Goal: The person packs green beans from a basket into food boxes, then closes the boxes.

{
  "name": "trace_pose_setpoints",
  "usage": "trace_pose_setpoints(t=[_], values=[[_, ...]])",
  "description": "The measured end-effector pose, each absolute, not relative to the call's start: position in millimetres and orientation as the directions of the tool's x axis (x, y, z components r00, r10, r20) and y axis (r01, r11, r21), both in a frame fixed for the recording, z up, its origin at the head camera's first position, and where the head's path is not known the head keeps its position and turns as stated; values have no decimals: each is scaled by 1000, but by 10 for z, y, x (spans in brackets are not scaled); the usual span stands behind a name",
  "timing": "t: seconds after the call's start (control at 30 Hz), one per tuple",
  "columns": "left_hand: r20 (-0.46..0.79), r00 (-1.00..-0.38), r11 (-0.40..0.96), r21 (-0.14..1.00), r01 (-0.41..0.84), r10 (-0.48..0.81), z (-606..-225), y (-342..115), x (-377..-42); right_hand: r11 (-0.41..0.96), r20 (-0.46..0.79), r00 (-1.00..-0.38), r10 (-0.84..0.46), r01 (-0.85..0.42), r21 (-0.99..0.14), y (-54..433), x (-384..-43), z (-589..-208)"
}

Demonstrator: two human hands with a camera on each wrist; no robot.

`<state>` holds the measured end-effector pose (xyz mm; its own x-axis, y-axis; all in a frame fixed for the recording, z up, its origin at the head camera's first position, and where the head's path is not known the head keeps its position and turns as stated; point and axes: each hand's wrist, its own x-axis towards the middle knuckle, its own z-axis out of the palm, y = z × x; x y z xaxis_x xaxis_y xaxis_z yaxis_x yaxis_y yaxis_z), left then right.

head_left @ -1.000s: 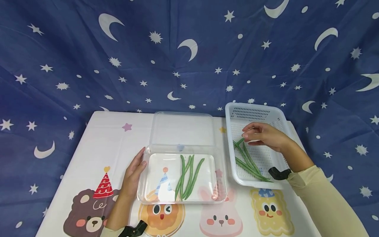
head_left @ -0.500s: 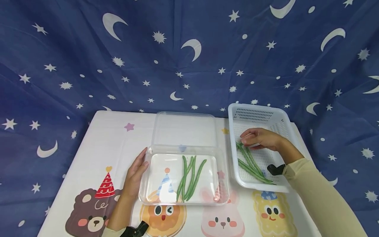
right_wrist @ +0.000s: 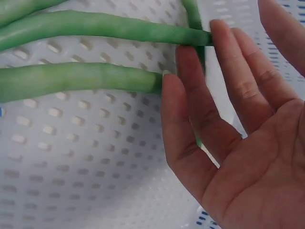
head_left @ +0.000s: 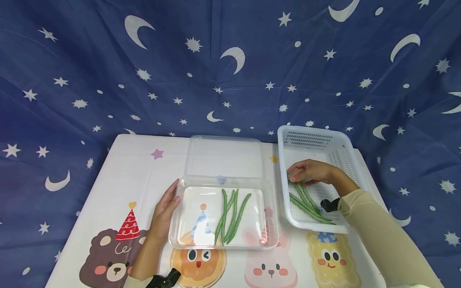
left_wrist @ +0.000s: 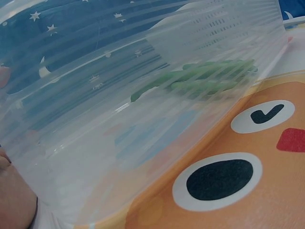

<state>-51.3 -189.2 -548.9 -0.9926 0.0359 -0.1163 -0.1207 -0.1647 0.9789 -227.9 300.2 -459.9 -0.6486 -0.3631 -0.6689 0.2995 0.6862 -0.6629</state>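
Note:
My left hand (head_left: 165,210) rests against the left side of a clear plastic box (head_left: 189,196), its fingers along the wall and the thumb at the rim. Several green beans (head_left: 233,216) lie lengthwise on the box floor, right of centre. Over on the right, my right hand (head_left: 312,171) reaches into a white perforated basket (head_left: 320,146). More green beans (head_left: 309,210) lie there. In the right wrist view, nearly straight fingertips touch the ends of two beans (right_wrist: 100,27), while the thumb stands apart.
Behind the box lies a clear lid-like plastic piece (head_left: 225,156), edge to edge with it. A white tablecloth (head_left: 140,172) with cartoon prints covers the table. A blue curtain (head_left: 162,72) with moons and stars hangs right behind its back edge.
My right hand has lowered toward the left wall of the basket, down to the bean ends. The left hand and box keep their place; the head view shifted slightly.

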Motion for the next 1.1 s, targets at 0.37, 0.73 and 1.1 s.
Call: trace_pose_setpoints(t=[0.37, 0.73, 1.1], values=[[-122, -992, -174, 977, -127, 41, -5507, -1886, -516, 674, -678, -627, -384, 312, -670, 2974, -2315, -4694], [-104, -993, -169, 979, -111, 48, -5494, -1873, -524, 676, -677, -638, -368, 317, -665, 3016, -2332, -4706], [-112, -993, -175, 977, -118, 46, -5498, -1892, -508, 725, -660, -667, -346, 257, -639, 2900, -2307, -4762]])
